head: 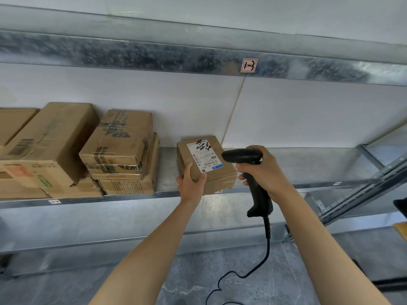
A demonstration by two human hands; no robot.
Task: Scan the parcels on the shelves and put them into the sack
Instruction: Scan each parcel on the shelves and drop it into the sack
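The parcel (220,172) is gripped on the shelf (308,166) by the left hand (190,183), thumb and fingers curled round its near corner. The scanner (240,155) is clasped in the right hand (264,170), nose just beside the label (203,156).

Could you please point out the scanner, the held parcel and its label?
scanner (242,156), head view, its black head.
parcel (222,183), head view, bare cardboard front side.
label (203,156), head view, middle of the white sheet.
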